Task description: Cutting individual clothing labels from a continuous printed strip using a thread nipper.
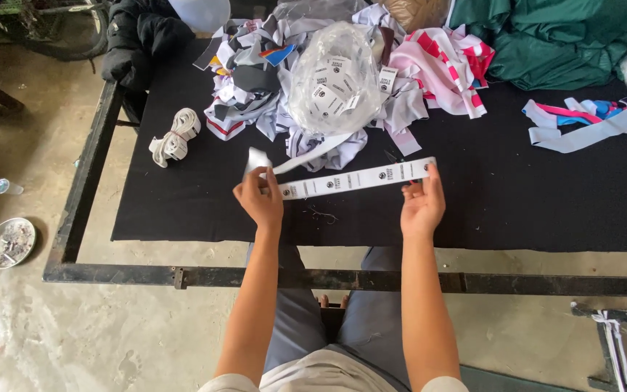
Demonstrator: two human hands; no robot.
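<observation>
Bare forearms, pale short sleeves, light top, grey trousers, bare hands

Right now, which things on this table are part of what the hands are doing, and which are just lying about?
In hand:
- left hand and right hand, stretching the white printed ribbon
- clear bag of labels, where the ribbon appears to run from

Lying about:
- pile of fabric scraps
- pink striped cloth
- green cloth
- white strap bundle
- metal dish on the floor
</observation>
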